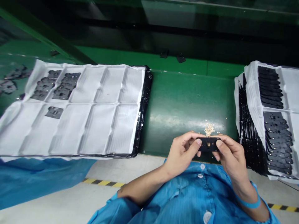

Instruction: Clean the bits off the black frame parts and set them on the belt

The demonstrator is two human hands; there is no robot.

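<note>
Both hands pinch a black plate at its ends (thumbs on top), seemingly leaving its square middle hole unobstructed.

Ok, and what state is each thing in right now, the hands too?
Left hand: gripping the plate's left end.
Right hand: gripping its right end.
Black plate: held up between both hands.
Pale bits: loose, in a small scattered heap.
Left tray: lined with white sheet, parts in three compartments.
Right tray: stacked up, two filled compartments, cut off by the picture edge.
</note>
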